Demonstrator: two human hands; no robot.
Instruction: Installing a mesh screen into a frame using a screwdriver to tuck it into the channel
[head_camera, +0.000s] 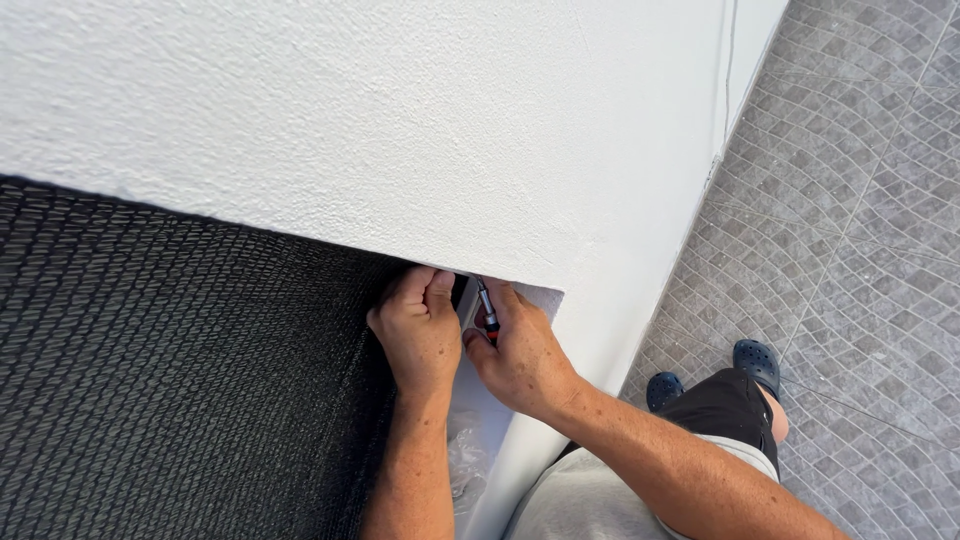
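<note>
**A:** So what else am I seeing on my feed here?

**B:** Mostly a big white textured wall (450, 120), rough plaster look. On my screen its right edge runs down to a grey tiled floor (860, 220) with a curved fan pattern. There's a thin crack line (729, 70) up near the wall's corner. Lower right I've got dark blue clogs (757, 363), black shorts (722, 405) and a bit of grey shirt (590, 500).
</note>
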